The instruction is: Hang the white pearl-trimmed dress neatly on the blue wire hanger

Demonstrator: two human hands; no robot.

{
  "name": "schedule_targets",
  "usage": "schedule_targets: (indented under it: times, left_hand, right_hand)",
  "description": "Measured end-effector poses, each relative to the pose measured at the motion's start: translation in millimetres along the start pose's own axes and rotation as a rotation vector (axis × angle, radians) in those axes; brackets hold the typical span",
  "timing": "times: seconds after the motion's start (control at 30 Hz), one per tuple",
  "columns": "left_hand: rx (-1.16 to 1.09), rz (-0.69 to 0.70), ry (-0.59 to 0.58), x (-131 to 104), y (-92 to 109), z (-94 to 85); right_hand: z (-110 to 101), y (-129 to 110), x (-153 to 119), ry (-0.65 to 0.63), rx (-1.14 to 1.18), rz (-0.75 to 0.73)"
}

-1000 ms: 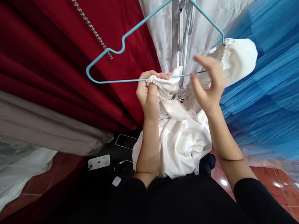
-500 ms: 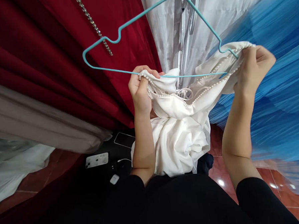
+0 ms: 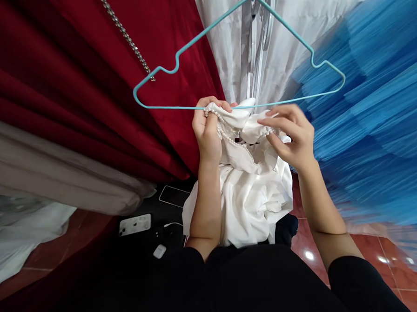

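A white dress (image 3: 252, 191) with pearl beading along its neckline lies bunched over my lap, its top edge lifted towards the hanger. My left hand (image 3: 207, 135) is closed on one beaded shoulder part, its fingers reaching over the hanger's bottom bar. Between the thumb and fingers of my right hand (image 3: 294, 135) is the other beaded shoulder part, held below the bar. The light blue hanger (image 3: 173, 107) hangs in front of me, and its right shoulder end carries no cloth. Part of the neckline is hidden behind my fingers.
Red fabric (image 3: 167, 32) with a jewelled trim (image 3: 128, 39) hangs at left, above a greyish garment (image 3: 62, 163). Blue tulle (image 3: 375, 133) hangs at right, and white cloth behind a metal post (image 3: 250, 56). A phone (image 3: 135, 224) and a white case (image 3: 159, 251) lie on a black surface.
My right hand has moved left and inward, bringing its side of the neckline off the hanger's right end. The hanger has shifted right and looks more level. My left hand has moved slightly right.
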State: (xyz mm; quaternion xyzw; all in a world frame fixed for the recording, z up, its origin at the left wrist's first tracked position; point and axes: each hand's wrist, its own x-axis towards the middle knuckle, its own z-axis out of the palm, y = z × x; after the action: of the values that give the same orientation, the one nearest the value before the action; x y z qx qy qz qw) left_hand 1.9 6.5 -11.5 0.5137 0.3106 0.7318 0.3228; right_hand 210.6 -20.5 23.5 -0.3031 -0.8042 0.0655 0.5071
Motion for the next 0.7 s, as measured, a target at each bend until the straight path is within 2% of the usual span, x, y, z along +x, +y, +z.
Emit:
schedule_targets:
  times: [0.07, 0.23, 0.33, 0.4, 0.47, 0.53, 0.63, 0.7]
  left_hand:
    - [-0.014, -0.007, 0.008, -0.1, 4.1, 1.2]
    - [-0.150, -0.042, -0.068, -7.8, 13.2, 4.7]
    - [-0.096, -0.085, -0.124, -16.7, 9.5, -4.3]
    - [0.046, -0.036, -0.006, -21.0, 4.1, -19.1]
    - [0.195, 0.043, 0.203, -21.2, 0.6, -40.3]
    - [0.276, 0.094, 0.362, -15.8, 3.2, -64.2]
    - [0.266, 0.215, 0.516, 0.2, 23.9, -92.3]
    - [0.278, 0.323, 0.575, 12.4, 47.2, -99.1]
  right_hand:
    - [6.5, -5.2, 9.7, 0.129, -0.008, 0.012]
    - [19.7, 4.3, 18.2, 0.160, -0.003, 0.144]
    - [19.0, 8.6, 17.5, 0.226, -0.051, 0.205]
    - [15.9, 9.8, 17.5, 0.229, -0.062, 0.225]
    - [12.5, 11.2, 17.9, 0.222, -0.057, 0.227]
    - [9.6, 13.2, 18.1, 0.211, -0.060, 0.221]
    - [6.0, 15.3, 17.9, 0.208, -0.096, 0.212]
    - [4.6, 15.5, 17.8, 0.211, -0.114, 0.203]
